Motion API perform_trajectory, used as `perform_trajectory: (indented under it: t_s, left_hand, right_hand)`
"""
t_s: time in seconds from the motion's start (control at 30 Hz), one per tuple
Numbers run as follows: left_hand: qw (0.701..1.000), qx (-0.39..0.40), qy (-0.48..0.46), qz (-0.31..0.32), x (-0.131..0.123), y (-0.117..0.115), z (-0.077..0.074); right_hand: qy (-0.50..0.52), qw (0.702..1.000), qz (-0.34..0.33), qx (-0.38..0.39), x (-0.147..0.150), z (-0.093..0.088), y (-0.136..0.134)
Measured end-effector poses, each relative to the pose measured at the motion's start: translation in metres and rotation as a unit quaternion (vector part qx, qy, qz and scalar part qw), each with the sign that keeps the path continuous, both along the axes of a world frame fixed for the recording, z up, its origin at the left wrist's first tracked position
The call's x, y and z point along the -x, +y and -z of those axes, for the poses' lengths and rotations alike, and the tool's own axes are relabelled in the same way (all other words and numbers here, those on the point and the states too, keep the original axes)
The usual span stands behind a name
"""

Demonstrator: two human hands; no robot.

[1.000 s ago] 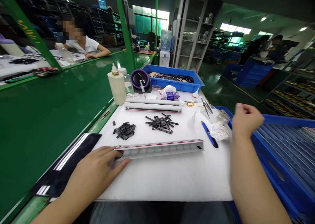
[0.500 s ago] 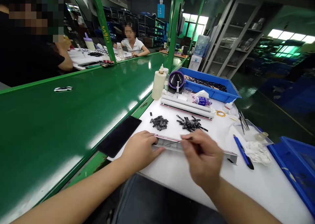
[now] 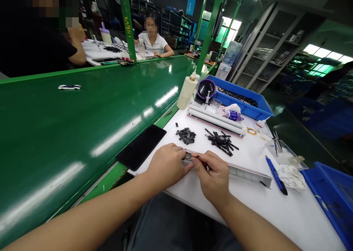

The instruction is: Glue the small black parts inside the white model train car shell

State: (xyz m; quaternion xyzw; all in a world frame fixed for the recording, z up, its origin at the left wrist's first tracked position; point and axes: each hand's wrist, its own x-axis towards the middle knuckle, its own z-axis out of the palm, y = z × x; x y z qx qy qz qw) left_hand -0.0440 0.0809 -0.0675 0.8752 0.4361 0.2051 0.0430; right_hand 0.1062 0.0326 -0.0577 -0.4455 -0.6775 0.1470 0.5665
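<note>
Two hands meet at the near left end of a long white strip [image 3: 242,171] lying along the worktop [image 3: 248,207] near its front edge: the left hand [image 3: 168,166] is pressed over that end, and the right hand [image 3: 213,174] is pinched on a thin tool whose tip touches it. Two heaps of small black parts [image 3: 186,135] [image 3: 222,140] sit at twelve o'clock. At nine o'clock a black phone [image 3: 141,146] overhangs the worktop's left edge beside the green conveyor [image 3: 68,122]. Bare white surface lies open at four o'clock, short of one blue pen [image 3: 275,174].
</note>
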Motion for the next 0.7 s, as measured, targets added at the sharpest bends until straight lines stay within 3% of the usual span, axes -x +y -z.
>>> perform_trajectory:
  t_s: [0.57,0.7]
  left_hand:
    - [1.0,-0.01,-0.003,0.0,0.001,0.002,0.002]
    - [1.0,-0.01,0.01,-0.006,0.003,0.002,0.0]
  right_hand:
    - [0.028,0.999,-0.032,0.031,0.002,0.004,0.003]
    - [0.096,0.995,0.006,-0.003,-0.013,-0.014,0.0]
